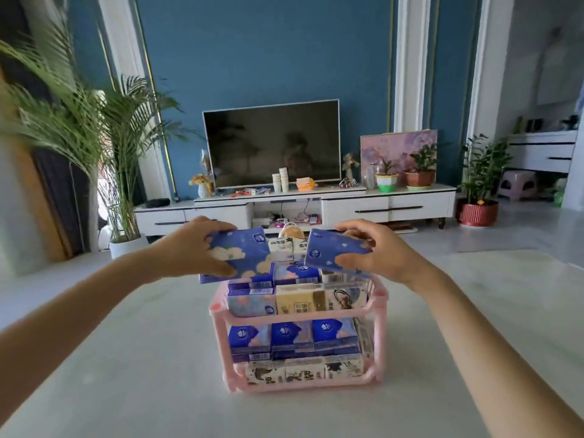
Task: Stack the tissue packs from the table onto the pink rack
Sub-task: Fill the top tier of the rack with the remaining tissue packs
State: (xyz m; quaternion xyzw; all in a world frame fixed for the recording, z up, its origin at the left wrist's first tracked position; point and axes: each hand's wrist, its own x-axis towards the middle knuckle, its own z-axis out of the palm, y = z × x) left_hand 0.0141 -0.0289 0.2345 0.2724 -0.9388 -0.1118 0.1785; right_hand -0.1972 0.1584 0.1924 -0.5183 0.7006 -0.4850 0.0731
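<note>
Left hand (192, 248) grips a blue tissue pack (243, 254), fingers over, thumb beneath. Right hand (376, 251) pinches a second blue pack (335, 251) the same way. Both packs sit tilted over the pink rack (379, 336), whose two tiers are packed. Pale tabletop (142, 358) spreads wide on every side. Beyond it, a television (271, 143) on a white cabinet (357, 210) against a blue wall.
</note>
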